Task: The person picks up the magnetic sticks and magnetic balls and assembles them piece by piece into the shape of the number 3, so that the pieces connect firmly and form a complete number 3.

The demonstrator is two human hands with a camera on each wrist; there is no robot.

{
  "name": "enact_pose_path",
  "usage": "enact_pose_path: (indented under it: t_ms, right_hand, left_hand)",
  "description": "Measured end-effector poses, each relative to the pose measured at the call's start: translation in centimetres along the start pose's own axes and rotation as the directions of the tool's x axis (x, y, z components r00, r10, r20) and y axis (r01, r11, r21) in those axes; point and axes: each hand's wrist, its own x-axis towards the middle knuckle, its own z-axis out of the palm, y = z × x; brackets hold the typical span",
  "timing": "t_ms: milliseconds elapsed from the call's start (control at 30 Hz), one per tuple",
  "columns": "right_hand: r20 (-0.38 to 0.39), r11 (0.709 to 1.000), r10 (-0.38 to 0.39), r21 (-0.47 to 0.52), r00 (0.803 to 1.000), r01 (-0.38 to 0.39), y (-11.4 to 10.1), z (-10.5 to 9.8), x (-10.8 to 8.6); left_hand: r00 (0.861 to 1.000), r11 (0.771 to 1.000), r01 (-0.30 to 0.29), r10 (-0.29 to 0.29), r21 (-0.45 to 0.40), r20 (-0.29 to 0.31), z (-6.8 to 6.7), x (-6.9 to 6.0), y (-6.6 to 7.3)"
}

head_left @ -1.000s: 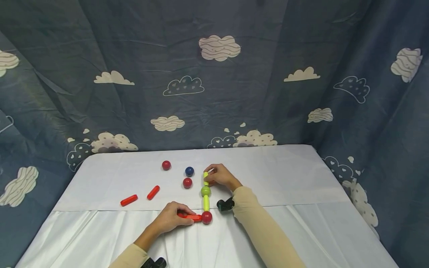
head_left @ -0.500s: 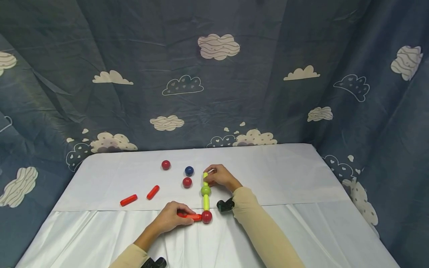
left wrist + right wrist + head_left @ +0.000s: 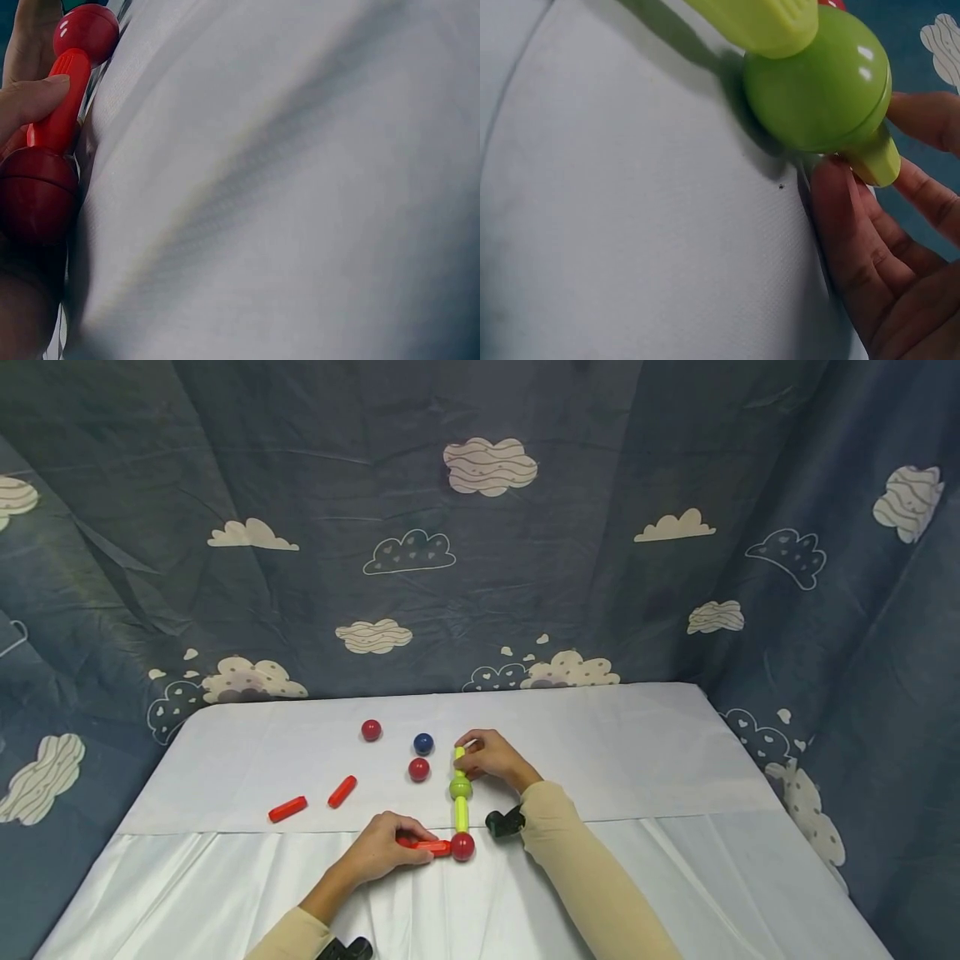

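My left hand (image 3: pixel 384 848) grips a red rod (image 3: pixel 435 847), whose right end meets a red ball (image 3: pixel 462 847). In the left wrist view the thumb lies along the red rod (image 3: pixel 60 112), with one red ball (image 3: pixel 86 34) at its far end and another red ball (image 3: pixel 37 195) close to the hand; the head view hides this second ball. From the corner ball a yellow-green rod (image 3: pixel 461 814) runs away to a green ball (image 3: pixel 461 787). Beyond that ball, my right hand (image 3: pixel 493 754) pinches a second yellow-green rod (image 3: pixel 460 752); the right wrist view shows it fixed to the green ball (image 3: pixel 821 82).
Two loose red rods, one nearer (image 3: pixel 342 792) and one farther left (image 3: pixel 288 809), lie left of the joined pieces. A blue ball (image 3: pixel 423 743), a red ball (image 3: pixel 419 769) and another red ball (image 3: pixel 371 730) sit behind on the white tablecloth (image 3: pixel 600 743). A patterned curtain (image 3: pixel 555 568) hangs behind.
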Motion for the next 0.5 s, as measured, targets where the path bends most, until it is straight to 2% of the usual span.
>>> enact_pose_path:
  t_ms: [233,500]
  right_hand:
    - [-0.018,0.992,-0.046,-0.116,0.999,0.043,-0.4,0.0,-0.1]
    - [-0.014,0.956,-0.143,-0.260,0.990,0.134,-1.5,0.4,-0.2]
  left_hand:
    - [1.000,1.000,-0.002,0.002,0.000,-0.001,0.0,0.1,-0.1]
    - [1.000,1.000,-0.005,0.005,-0.008,0.000,0.0,0.1,-0.2]
